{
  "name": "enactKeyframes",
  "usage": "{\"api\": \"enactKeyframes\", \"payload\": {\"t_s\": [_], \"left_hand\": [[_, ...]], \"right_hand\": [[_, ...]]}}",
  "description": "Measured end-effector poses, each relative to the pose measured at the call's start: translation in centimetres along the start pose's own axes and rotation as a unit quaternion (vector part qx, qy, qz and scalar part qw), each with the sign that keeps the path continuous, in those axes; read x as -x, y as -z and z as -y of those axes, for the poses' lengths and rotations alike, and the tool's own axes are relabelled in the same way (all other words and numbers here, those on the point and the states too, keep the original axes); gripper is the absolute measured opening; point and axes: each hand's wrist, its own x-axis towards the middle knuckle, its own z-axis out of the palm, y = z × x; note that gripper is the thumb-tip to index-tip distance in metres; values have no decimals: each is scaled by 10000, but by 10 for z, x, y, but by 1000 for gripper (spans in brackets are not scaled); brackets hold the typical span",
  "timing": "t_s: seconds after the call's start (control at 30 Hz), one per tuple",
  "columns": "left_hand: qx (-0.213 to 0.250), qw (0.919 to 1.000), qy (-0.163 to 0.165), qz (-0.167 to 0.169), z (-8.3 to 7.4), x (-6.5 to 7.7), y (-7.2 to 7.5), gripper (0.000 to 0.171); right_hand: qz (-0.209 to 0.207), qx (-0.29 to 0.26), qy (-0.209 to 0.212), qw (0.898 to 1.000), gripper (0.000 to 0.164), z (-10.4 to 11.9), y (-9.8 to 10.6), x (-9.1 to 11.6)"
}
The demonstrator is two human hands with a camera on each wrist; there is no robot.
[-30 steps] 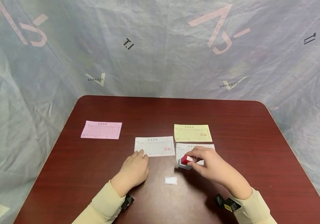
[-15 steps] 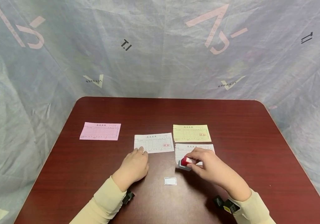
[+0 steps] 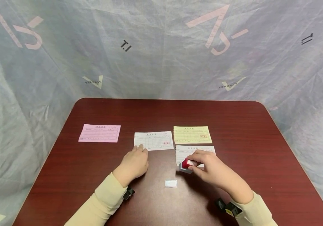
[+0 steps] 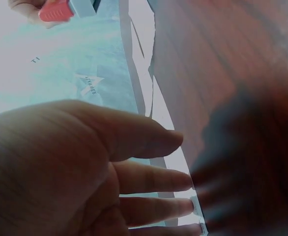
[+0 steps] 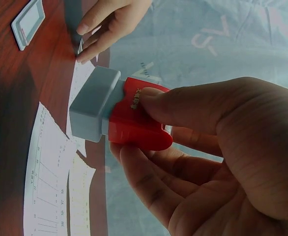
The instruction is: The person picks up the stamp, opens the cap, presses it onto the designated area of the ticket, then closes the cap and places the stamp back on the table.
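Note:
My right hand [image 3: 210,164] pinches a self-inking stamp [image 5: 140,115] by its red handle, thumb on one side and fingers on the other. The stamp's grey base hangs over the near edge of a white form [image 3: 180,152], which is partly hidden by the hand. My left hand [image 3: 134,163] rests its extended fingertips on the lower left edge of another white form [image 3: 153,139]; that form bears a red stamp mark at its right. In the left wrist view the fingers [image 4: 154,178] lie straight along the paper's edge.
A pink form [image 3: 99,133] lies at the far left of the table. Behind the right hand's white form is a yellow form [image 3: 192,135] with a red mark. Nearer me, between the hands, sits a small white rectangular piece [image 3: 170,183], which looks like the stamp's cap.
My left hand has pushed the white form under its fingers away from me, with a slight turn. My right hand and the stamp have stayed nearly in place.

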Motion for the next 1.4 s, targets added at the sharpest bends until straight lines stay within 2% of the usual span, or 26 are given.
{"api": "enactKeyframes", "payload": {"t_s": [0.4,0.8,1.4], "left_hand": [[-82,10000,-50,17,5,-14,3,37],[159,9997,61,165,13,-23,6,40],[120,9999,18,57,19,-25,0,41]], "right_hand": [[101,-234,57,9997,18,-1,3,3],[154,-390,-65,9991,21,-1,5,2],[166,-443,-140,9988,20,-3,5,3]]}}
